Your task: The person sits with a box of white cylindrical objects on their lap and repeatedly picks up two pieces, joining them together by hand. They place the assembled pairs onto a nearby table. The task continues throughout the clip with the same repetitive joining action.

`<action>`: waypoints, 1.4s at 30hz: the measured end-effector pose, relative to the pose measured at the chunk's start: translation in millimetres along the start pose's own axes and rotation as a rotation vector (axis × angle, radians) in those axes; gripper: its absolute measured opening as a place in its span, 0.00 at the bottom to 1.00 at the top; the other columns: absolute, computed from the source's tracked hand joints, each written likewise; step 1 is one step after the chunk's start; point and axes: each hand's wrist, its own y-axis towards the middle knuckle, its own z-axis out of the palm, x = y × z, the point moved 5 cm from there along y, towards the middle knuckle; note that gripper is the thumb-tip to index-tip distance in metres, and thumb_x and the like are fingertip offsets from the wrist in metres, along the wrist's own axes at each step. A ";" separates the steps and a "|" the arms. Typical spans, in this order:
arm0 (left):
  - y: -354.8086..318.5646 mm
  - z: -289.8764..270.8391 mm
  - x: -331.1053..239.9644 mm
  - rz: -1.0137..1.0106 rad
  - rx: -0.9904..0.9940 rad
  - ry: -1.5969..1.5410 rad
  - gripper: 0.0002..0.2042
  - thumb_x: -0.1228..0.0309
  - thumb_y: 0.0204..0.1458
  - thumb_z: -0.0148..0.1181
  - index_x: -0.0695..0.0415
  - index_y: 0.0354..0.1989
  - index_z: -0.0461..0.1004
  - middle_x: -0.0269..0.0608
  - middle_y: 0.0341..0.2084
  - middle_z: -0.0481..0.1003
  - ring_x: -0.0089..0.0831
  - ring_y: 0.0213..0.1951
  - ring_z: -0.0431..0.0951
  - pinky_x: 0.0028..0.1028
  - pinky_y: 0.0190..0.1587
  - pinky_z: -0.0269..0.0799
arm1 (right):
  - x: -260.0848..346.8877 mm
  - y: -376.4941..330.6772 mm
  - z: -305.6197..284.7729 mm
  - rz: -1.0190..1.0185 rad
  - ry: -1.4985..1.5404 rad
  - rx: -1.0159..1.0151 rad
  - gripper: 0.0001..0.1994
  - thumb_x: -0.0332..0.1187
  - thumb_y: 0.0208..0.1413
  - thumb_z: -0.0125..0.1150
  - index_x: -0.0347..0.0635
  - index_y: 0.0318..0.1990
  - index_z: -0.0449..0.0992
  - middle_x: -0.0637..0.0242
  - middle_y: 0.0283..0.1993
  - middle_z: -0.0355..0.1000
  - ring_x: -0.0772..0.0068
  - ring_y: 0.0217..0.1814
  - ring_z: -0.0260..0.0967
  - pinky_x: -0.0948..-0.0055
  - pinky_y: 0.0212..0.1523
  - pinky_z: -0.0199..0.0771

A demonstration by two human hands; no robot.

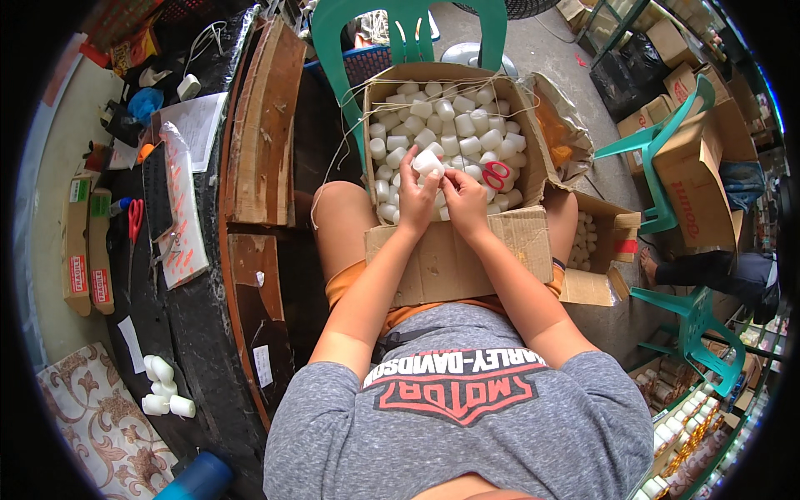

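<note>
Head view: left hand [418, 196] curled around a white cylinder [428, 162], just above similar ones filling the box [450, 260]. Right hand [467, 200] close against it, fingertips drawn together; grip unclear. Red scissors [497, 173] right of both hands.

The floor [540, 43] is grey concrete, scuffed and marked, visible at the top and between the furniture on the right. A long black table [187, 367] lines the left, its surface worn, with brown panels [268, 117] along its near side. Three green chairs stand about: one straight ahead [493, 33], two to the right, [658, 187] and [696, 308]. Crowded shelves [621, 30] run down the far right. Light falls soft and even across the middle, while the space beneath the table's edge is dark.
</note>
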 end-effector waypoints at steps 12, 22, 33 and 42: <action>10.0 -17.3 24.2 -0.292 -0.060 -0.288 0.17 0.65 0.54 0.50 0.57 0.49 0.62 0.41 0.43 0.72 0.29 0.46 0.69 0.29 0.53 0.60 | -6.3 6.7 12.9 0.161 0.093 0.167 0.13 0.27 0.50 0.59 0.34 0.43 0.72 0.62 0.38 0.76 0.76 0.37 0.74 0.76 0.40 0.73; 8.1 -21.0 25.4 -0.323 -0.091 -0.269 0.17 0.64 0.51 0.50 0.57 0.47 0.64 0.39 0.38 0.73 0.28 0.41 0.70 0.27 0.46 0.63 | -6.1 9.3 13.9 0.259 0.149 0.143 0.14 0.24 0.49 0.60 0.33 0.41 0.63 0.59 0.33 0.74 0.70 0.32 0.75 0.77 0.33 0.74; 10.5 -17.1 24.2 -0.219 -0.093 -0.219 0.17 0.67 0.52 0.52 0.58 0.49 0.62 0.39 0.40 0.72 0.28 0.43 0.70 0.27 0.50 0.63 | -11.1 24.3 8.6 0.188 0.270 0.030 0.17 0.23 0.47 0.61 0.34 0.43 0.60 0.58 0.32 0.73 0.70 0.32 0.74 0.75 0.34 0.74; 12.5 -34.8 36.3 -0.320 -0.259 -0.535 0.16 0.67 0.53 0.58 0.55 0.47 0.63 0.36 0.42 0.71 0.31 0.46 0.71 0.29 0.52 0.64 | 2.0 44.6 36.2 0.108 0.045 0.043 0.16 0.24 0.47 0.60 0.33 0.42 0.62 0.58 0.33 0.74 0.68 0.34 0.73 0.72 0.37 0.72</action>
